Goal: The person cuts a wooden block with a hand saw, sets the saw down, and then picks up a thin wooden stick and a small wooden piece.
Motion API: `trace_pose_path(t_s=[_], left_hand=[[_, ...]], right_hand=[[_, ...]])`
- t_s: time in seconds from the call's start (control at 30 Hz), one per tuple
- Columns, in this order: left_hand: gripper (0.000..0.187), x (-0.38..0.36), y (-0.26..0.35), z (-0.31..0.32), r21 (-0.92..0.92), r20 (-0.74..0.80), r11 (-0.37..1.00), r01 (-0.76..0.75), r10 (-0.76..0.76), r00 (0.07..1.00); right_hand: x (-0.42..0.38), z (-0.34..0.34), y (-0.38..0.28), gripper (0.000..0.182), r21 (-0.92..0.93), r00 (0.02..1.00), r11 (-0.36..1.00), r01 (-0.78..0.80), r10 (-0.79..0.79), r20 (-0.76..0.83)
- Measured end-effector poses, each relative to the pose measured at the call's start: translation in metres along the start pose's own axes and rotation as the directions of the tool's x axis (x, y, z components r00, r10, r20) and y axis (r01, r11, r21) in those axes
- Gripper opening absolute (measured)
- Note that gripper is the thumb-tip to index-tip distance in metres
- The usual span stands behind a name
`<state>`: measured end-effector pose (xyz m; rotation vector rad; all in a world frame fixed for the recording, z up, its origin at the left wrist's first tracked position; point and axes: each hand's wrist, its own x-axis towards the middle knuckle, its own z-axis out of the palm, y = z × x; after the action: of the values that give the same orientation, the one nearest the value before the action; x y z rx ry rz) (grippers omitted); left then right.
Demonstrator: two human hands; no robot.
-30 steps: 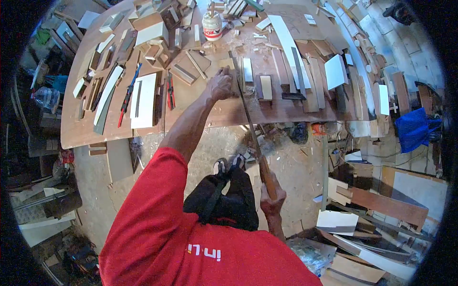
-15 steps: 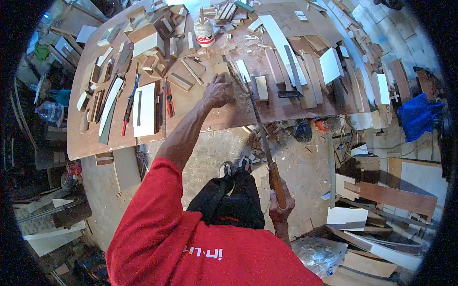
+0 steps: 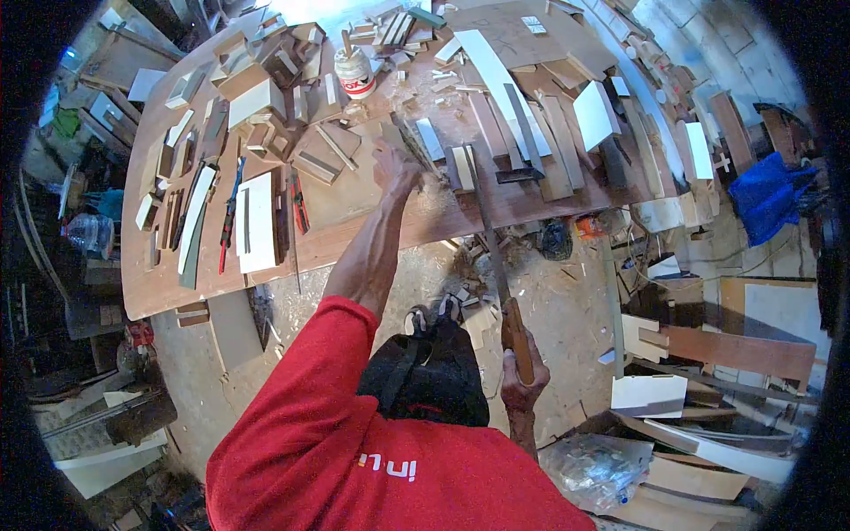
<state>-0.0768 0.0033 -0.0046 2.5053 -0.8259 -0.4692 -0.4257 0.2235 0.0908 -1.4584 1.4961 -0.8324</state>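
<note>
My right hand (image 3: 522, 376) is wrapped round the wooden handle of a long saw (image 3: 496, 257). The blade points away from me over the table edge, its far end beside a small wood block (image 3: 461, 168). My left hand (image 3: 397, 170) reaches onto the table and rests at a light wood piece (image 3: 390, 135), fingers bent and partly blurred; whether it grips the piece is hard to make out. A dark strip lies just right of that hand, with a white piece (image 3: 429, 139) beyond it.
The wooden table (image 3: 345, 243) bears a labelled white tub (image 3: 355, 73), red-handled tools (image 3: 298, 202), white boards (image 3: 257, 221) and many offcuts. Boards (image 3: 739, 354) and a plastic bag (image 3: 593, 469) are on the right. A blue cloth (image 3: 770, 196) hangs at the far right.
The view has shifted a little. The saw's far end now lies beside the small block instead of left of it. My left hand has moved slightly over the light wood piece.
</note>
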Motion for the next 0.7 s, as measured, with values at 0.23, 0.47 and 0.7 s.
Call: trace_pose_path(t_s=[0.23, 0.47, 0.7], left_hand=[[0.025, -0.012, -0.012, -0.004, -0.030, -0.344, 0.889, -0.456, 0.419, 0.840], [0.020, 0.013, -0.029, -0.014, -0.166, -0.067, 0.976, -0.139, 0.129, 0.989], [0.026, 0.000, -0.034, -0.042, 0.278, 0.087, 0.933, -0.227, 0.211, 0.974]], right_hand=[[0.009, -0.002, 0.001, 0.045, -0.051, 0.999, 0.998, 0.042, -0.042, -0.014], [0.014, -0.006, 0.001, 0.045, -0.019, 1.000, 1.000, -0.018, 0.018, 0.020], [0.017, -0.003, 0.006, 0.044, -0.028, 0.997, 0.996, 0.081, -0.080, 0.019]])
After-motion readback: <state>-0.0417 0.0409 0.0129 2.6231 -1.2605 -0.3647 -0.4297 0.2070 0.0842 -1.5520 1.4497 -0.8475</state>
